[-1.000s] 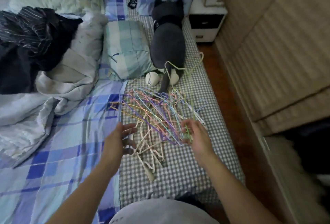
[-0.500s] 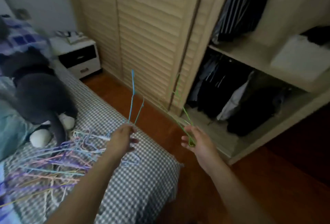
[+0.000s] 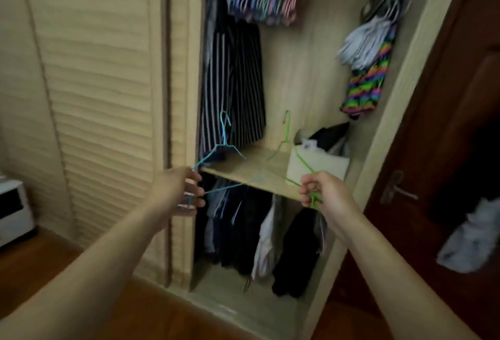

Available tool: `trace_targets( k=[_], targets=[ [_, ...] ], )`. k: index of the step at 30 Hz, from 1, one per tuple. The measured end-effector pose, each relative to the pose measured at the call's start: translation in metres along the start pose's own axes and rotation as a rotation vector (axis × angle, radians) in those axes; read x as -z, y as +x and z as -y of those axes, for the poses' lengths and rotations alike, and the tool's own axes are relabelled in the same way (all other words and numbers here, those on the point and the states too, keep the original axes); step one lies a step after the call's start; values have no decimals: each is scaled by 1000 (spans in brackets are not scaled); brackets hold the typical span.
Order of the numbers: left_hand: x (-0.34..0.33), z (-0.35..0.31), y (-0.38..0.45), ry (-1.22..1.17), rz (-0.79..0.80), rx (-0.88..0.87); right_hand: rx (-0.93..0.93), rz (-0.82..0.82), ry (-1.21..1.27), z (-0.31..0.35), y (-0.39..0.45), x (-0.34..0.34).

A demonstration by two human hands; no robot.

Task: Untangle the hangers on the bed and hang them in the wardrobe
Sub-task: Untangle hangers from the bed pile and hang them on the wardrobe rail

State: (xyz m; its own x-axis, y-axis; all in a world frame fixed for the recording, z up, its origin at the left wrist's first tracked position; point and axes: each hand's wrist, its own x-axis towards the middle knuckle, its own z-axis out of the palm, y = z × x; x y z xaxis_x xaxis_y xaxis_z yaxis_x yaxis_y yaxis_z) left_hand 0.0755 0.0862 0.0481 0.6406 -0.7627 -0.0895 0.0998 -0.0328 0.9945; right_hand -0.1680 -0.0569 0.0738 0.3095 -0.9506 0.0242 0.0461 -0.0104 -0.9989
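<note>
Head view: the left hand (image 3: 180,190) pinches a thin blue wire hanger (image 3: 221,150) by its lower corner, hook pointing up before the open pale wooden wardrobe (image 3: 297,82); the right hand (image 3: 323,192) curls its fingers round a thin green wire hanger (image 3: 293,150), hook likewise upward; no writing is legible.

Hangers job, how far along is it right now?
Done: a bunch of coloured hangers already hangs on the top rail. In hand: the left hand holds a blue hanger and the right hand a green hanger, both facing the open wardrobe. Left: hooking these two on; the bed is out of view.
</note>
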Motion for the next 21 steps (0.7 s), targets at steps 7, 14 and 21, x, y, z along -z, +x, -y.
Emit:
trace_targets(
  k=[7, 14, 21],
  targets=[
    [-79, -142, 85, 44, 79, -212, 213, -43, 3, 126, 83, 12],
    [-121, -230, 189, 57, 253, -404, 419, -262, -10, 199, 166, -6],
    [-190, -312, 273, 19, 372, -563, 501, -372, -110, 252, 234, -22]
  ],
)
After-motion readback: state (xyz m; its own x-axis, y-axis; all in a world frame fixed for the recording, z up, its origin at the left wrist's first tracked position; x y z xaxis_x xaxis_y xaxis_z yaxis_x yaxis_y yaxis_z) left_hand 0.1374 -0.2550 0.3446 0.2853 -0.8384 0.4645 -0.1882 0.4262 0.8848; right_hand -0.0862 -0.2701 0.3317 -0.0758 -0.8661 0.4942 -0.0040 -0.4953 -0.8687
